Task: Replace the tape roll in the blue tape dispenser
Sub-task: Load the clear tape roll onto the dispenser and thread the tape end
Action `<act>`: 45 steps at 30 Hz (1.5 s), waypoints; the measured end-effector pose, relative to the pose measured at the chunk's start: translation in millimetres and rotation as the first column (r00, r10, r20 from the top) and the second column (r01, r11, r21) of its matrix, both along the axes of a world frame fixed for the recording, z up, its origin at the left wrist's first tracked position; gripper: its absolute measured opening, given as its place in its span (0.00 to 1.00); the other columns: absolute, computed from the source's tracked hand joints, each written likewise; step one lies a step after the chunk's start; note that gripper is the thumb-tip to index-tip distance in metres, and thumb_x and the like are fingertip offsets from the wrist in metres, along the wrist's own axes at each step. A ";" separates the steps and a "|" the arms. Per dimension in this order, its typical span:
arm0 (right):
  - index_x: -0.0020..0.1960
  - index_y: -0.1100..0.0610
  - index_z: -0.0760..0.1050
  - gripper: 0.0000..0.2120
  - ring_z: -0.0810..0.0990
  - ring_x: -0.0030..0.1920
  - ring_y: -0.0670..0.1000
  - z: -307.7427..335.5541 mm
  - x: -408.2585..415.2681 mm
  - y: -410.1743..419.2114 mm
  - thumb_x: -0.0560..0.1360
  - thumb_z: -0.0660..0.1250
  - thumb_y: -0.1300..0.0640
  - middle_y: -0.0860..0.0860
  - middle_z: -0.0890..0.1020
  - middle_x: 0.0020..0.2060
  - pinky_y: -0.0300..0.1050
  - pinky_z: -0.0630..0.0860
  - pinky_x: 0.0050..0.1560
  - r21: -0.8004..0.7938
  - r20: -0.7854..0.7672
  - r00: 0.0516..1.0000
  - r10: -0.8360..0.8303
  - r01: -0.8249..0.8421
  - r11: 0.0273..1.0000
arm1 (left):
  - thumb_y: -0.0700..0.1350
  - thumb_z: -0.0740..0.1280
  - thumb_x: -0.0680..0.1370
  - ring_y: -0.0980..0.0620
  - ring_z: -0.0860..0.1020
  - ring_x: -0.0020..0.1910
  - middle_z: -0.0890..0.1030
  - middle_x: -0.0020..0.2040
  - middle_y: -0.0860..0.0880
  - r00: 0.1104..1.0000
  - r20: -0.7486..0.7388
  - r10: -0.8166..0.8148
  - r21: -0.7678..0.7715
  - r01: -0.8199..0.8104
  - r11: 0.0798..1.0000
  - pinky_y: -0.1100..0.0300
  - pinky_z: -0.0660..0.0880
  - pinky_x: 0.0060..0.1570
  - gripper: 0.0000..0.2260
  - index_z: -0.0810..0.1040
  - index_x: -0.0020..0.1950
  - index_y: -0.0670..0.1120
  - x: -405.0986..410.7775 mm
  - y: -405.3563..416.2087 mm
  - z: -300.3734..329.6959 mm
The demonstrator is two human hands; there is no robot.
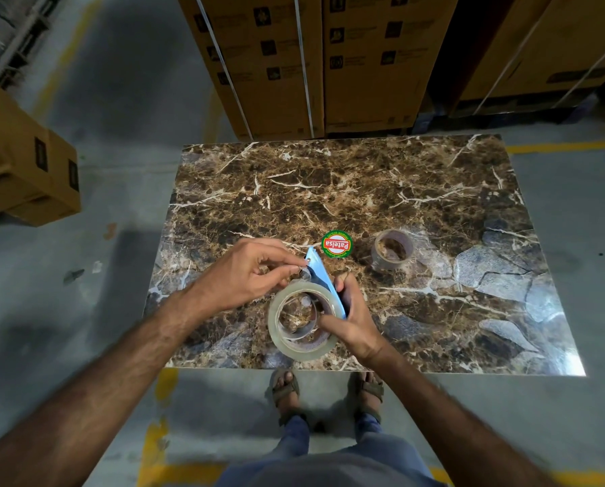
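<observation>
We note a warehouse floor, stacked cartons (311,61) behind, and a marble-patterned tabletop (364,184). A spent tape core (392,254) and a round label (336,244) lie on it, so removal appears done. The new tape roll (303,319) sits on the blue tape dispenser (324,281); threading seems outstanding. Our right hand (352,316) grips dispenser and roll. Our left hand (250,272) reaches in, fingers (287,270) pinching at the dispenser's front end.

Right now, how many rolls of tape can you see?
2. A big clear roll sits in the blue dispenser held in both hands, near the table's front edge. A smaller, nearly used-up roll stands on the table to the right. None seems hidden.
</observation>
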State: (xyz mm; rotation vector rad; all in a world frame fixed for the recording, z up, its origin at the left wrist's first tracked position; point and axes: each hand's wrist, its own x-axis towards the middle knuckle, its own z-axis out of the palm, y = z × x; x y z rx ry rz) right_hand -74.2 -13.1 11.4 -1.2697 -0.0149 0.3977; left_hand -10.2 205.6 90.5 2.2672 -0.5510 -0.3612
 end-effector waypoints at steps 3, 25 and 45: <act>0.53 0.58 0.57 0.28 0.73 0.31 0.43 1.5 0.9 1.3 0.62 0.71 0.62 0.49 0.72 0.37 0.36 0.73 0.29 0.004 0.006 1.000 -0.002 0.002 1.000 | 0.46 0.73 0.78 0.59 0.85 0.42 0.85 0.52 0.54 0.994 0.043 0.100 -0.037 -0.098 0.994 0.66 0.83 0.42 0.09 0.85 0.58 0.49 -6.4 -4.2 0.8; 0.52 0.57 0.58 0.25 0.70 0.33 0.44 7.7 -1.7 9.7 0.64 0.70 0.62 0.53 0.68 0.38 0.38 0.70 0.31 0.030 0.045 0.997 -0.063 0.062 0.998 | 0.41 0.68 0.81 0.48 0.84 0.52 0.84 0.51 0.48 0.930 -0.288 0.230 -0.199 -0.293 0.935 0.52 0.83 0.55 0.04 0.81 0.54 0.42 -18.4 -9.5 -12.6; 0.50 0.55 0.57 0.23 0.68 0.34 0.49 2.2 -4.8 16.4 0.67 0.69 0.68 0.55 0.68 0.40 0.42 0.69 0.30 -0.022 0.034 0.996 -0.087 0.088 0.996 | 0.49 0.69 0.78 0.51 0.82 0.58 0.81 0.60 0.45 0.765 -0.614 0.193 -0.185 -0.377 0.908 0.55 0.78 0.59 0.12 0.79 0.61 0.48 -24.6 -4.6 7.0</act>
